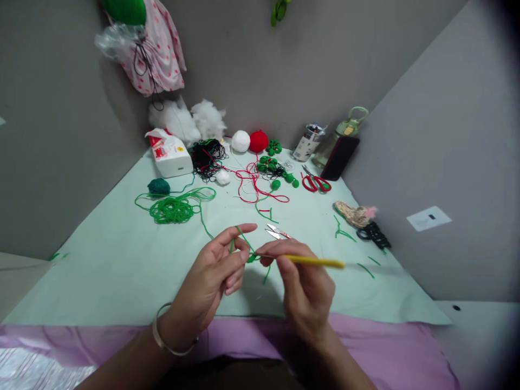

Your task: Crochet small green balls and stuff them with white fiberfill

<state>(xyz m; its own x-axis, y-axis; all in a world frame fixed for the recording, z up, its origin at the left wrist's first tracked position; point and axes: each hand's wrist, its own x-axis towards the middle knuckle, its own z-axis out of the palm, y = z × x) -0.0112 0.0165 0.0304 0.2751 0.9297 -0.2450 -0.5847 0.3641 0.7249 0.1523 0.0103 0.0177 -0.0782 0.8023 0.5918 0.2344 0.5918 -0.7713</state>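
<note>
Between thumb and fingers, my left hand (221, 271) pinches a small green crochet piece (252, 258), and green yarn runs over its raised index finger. My right hand (304, 290) grips a crochet hook (314, 261) with a yellow handle. The hook's thin metal tip meets the green piece beside my left fingertips. From the left hand the yarn leads back to a loose heap of bright green yarn (173, 209). Just beyond my hands lie small thread snips (278, 232), partly hidden by the right hand.
Behind the heap sit a teal yarn ball (158, 187), a tissue pack (170, 156) and tangled black yarn (208, 158). White (241, 141) and red (259, 141) yarn balls stand farther back. Red-handled scissors (316, 183), a phone (340, 157) and a bottle (325, 149) are at right.
</note>
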